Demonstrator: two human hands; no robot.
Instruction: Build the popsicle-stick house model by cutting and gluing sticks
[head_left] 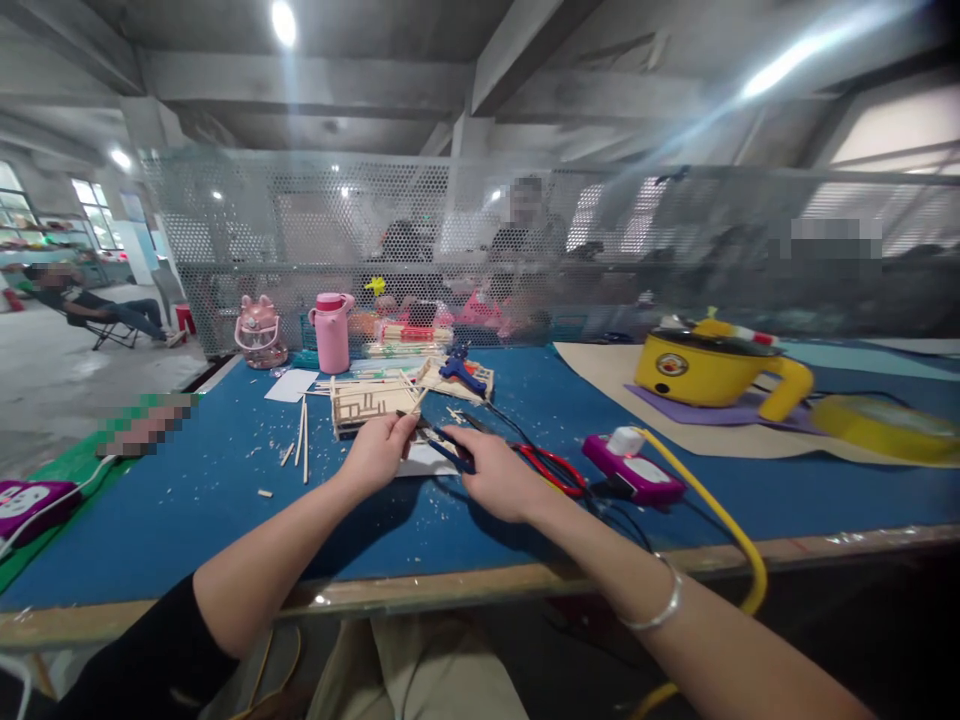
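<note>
Near the middle of the blue table, my left hand is closed in a pinch, with a thin wooden stick rising from its fingertips. Dark-blue-handled pliers are gripped in my right hand, their jaws close to the left fingertips. Just beyond my hands lies a small wooden stick model with an open-box shape. A blue glue gun rests on a second wooden piece behind it. Under my hands, a white sheet is partly covered.
Loose sticks and shavings litter the left side. Red-handled scissors and a purple power strip lie right, with a yellow cable. Farther back stand a pink bottle, a clear pink jug and a yellow pot.
</note>
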